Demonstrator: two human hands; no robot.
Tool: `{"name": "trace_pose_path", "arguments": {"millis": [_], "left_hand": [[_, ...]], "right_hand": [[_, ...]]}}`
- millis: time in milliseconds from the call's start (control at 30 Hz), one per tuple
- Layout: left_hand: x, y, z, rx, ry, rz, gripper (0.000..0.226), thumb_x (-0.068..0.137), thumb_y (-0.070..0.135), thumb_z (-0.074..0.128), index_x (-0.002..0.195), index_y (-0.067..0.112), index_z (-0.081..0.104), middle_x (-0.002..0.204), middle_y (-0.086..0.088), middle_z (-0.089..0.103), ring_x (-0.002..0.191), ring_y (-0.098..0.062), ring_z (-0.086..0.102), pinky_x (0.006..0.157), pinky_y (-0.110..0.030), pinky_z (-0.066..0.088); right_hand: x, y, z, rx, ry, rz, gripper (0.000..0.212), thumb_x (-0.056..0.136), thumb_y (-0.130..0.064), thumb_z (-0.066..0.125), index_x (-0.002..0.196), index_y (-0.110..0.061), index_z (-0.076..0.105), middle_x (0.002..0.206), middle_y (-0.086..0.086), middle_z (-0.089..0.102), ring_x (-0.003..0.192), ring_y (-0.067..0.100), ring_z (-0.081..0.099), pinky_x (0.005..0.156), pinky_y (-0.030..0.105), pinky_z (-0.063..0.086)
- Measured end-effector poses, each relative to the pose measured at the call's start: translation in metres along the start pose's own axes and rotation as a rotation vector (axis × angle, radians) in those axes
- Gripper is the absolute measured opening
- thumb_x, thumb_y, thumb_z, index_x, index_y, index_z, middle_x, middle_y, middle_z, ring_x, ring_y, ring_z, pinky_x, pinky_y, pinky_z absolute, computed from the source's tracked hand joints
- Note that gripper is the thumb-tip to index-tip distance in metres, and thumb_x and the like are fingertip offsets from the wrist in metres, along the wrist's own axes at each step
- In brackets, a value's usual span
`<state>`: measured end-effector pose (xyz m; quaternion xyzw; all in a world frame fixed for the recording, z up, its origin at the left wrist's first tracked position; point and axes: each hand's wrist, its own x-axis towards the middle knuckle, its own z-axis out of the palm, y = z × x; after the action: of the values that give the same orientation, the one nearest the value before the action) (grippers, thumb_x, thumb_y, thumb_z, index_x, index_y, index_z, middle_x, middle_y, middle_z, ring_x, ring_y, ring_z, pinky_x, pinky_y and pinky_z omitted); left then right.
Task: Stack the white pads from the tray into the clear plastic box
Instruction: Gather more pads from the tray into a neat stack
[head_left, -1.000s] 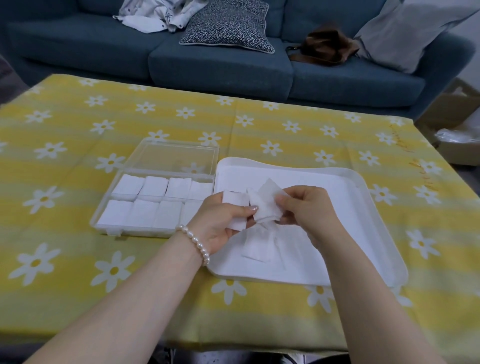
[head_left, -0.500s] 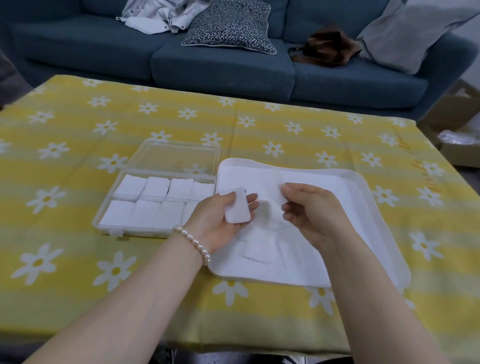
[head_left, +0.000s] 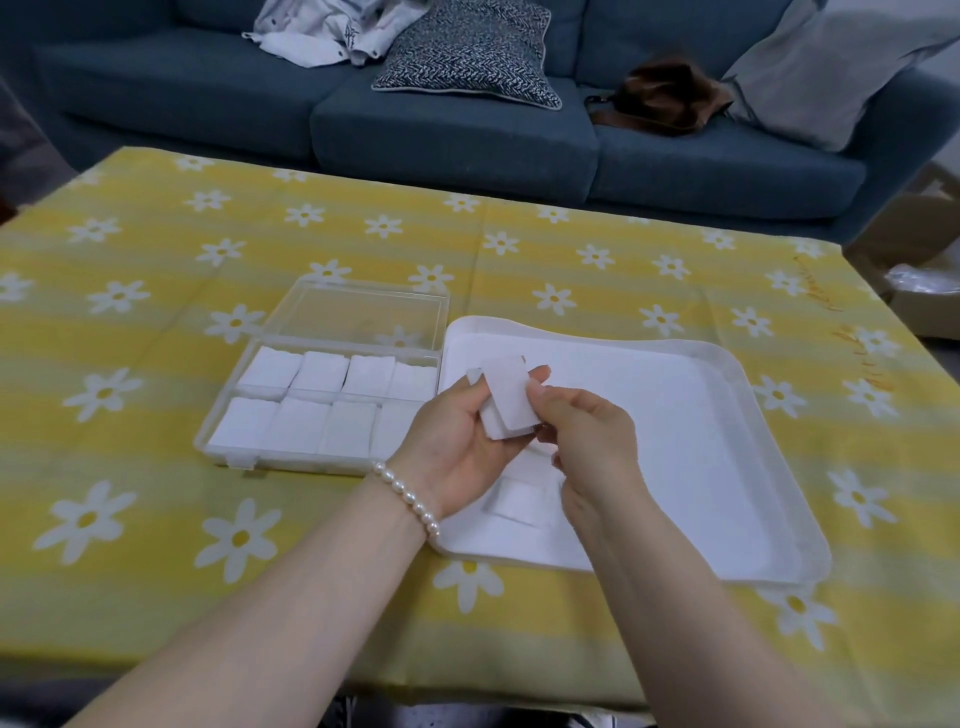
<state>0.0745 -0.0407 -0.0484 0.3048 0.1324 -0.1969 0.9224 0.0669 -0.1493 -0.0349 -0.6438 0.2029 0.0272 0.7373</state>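
A small stack of white pads (head_left: 506, 400) sits upright between both hands above the left part of the white tray (head_left: 727, 415). My left hand (head_left: 457, 447), with a pearl bracelet at the wrist, grips the stack from the left. My right hand (head_left: 582, 441) pinches its right edge with thumb and fingers. More loose pads (head_left: 517, 499) lie in the tray under my hands. The clear plastic box (head_left: 228, 447) stands left of the tray with its lid folded back, and two rows of white pads (head_left: 322, 400) fill it.
The table wears a yellow cloth (head_left: 156, 519) printed with daisies. A blue sofa (head_left: 467, 135) stands behind it with a patterned cushion (head_left: 467, 57), white clothing (head_left: 322, 26) and a brown bag (head_left: 665, 98). Cardboard boxes (head_left: 924, 280) sit at the far right.
My right hand has laid its pad onto the stack in my left hand and now pinches the stack's edge. Both hands stay over the tray's left side.
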Motion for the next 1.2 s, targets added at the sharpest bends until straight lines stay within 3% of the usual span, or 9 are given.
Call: {"name": "trace_pose_path", "arguments": {"millis": [167,300,433,667,767,900,967,1067,1200], "left_hand": [[0.0,-0.002,0.0,-0.017,-0.031,0.021,0.023,0.099,0.014,0.042,0.113,0.006,0.057,0.114,-0.016,0.067,0.099,-0.029,0.068,0.081,-0.038,0.057],[-0.001,0.001,-0.001,-0.037,-0.057,-0.013,0.032,0.101,0.029,0.038,0.114,0.007,0.057,0.115,-0.016,0.067,0.109,-0.03,0.063,0.084,-0.038,0.054],[0.0,0.003,-0.001,-0.036,-0.056,-0.026,0.055,0.099,0.05,0.028,0.113,0.004,0.056,0.116,-0.016,0.067,0.102,-0.029,0.066,0.089,-0.039,0.05],[0.0,0.002,-0.002,-0.01,-0.082,-0.041,0.033,0.1,0.025,0.038,0.118,0.003,0.054,0.117,-0.013,0.067,0.107,-0.027,0.064,0.092,-0.038,0.049],[0.0,0.005,-0.004,0.021,-0.077,-0.032,0.031,0.101,0.021,0.034,0.113,0.003,0.056,0.111,-0.012,0.069,0.099,-0.026,0.067,0.087,-0.039,0.052],[0.001,0.024,-0.011,0.016,-0.012,0.011,0.031,0.102,0.022,0.033,0.104,0.006,0.06,0.104,-0.009,0.072,0.094,-0.027,0.069,0.079,-0.046,0.056],[0.0,0.036,-0.015,-0.007,0.029,0.039,0.031,0.102,0.022,0.034,0.102,0.007,0.061,0.1,-0.01,0.072,0.087,-0.028,0.07,0.071,-0.044,0.058],[-0.001,0.046,-0.017,-0.003,0.089,0.061,0.03,0.101,0.02,0.037,0.097,0.006,0.063,0.096,-0.012,0.069,0.082,-0.028,0.07,0.065,-0.038,0.06],[-0.002,0.046,-0.015,0.026,0.153,0.065,0.028,0.101,0.018,0.039,0.096,0.004,0.063,0.092,-0.01,0.061,0.084,-0.027,0.066,0.063,-0.037,0.06]], "right_hand": [[-0.005,0.007,0.009,-0.028,0.061,-0.094,0.022,0.084,-0.01,0.067,0.064,-0.011,0.059,0.068,-0.001,0.06,0.065,0.009,0.058,0.062,0.016,0.045],[-0.004,0.01,0.012,-0.131,0.102,-0.17,0.022,0.084,-0.015,0.068,0.063,-0.015,0.059,0.059,-0.009,0.058,0.053,-0.002,0.055,0.06,0.017,0.043],[-0.006,0.012,0.013,-0.215,0.127,-0.245,0.021,0.084,-0.018,0.067,0.064,-0.017,0.058,0.058,-0.011,0.058,0.052,-0.002,0.054,0.062,0.021,0.045],[-0.006,0.013,0.013,-0.267,0.116,-0.286,0.02,0.083,-0.019,0.068,0.066,-0.019,0.058,0.063,-0.007,0.061,0.065,0.011,0.061,0.07,0.03,0.051],[-0.002,0.01,0.01,-0.317,0.057,-0.3,0.019,0.082,-0.02,0.069,0.065,-0.02,0.061,0.062,-0.007,0.062,0.063,0.01,0.059,0.067,0.028,0.05],[0.019,-0.01,-0.017,-0.417,-0.081,-0.32,0.021,0.083,-0.012,0.069,0.063,-0.016,0.062,0.055,-0.003,0.059,0.043,-0.001,0.05,0.046,0.01,0.039],[0.03,-0.014,-0.035,-0.557,-0.126,-0.26,0.018,0.079,-0.006,0.071,0.065,-0.015,0.063,0.06,0.001,0.06,0.045,0.002,0.053,0.046,0.009,0.039],[0.039,-0.002,-0.047,-0.98,-0.183,-0.161,0.012,0.073,-0.013,0.077,0.075,-0.015,0.066,0.067,-0.003,0.058,0.064,0.014,0.056,0.058,0.02,0.042],[0.038,0.017,-0.032,-1.312,-0.38,-0.246,0.033,0.069,-0.027,0.079,0.099,-0.02,0.066,0.09,-0.005,0.052,0.088,0.015,0.053,0.072,0.023,0.041]]}}
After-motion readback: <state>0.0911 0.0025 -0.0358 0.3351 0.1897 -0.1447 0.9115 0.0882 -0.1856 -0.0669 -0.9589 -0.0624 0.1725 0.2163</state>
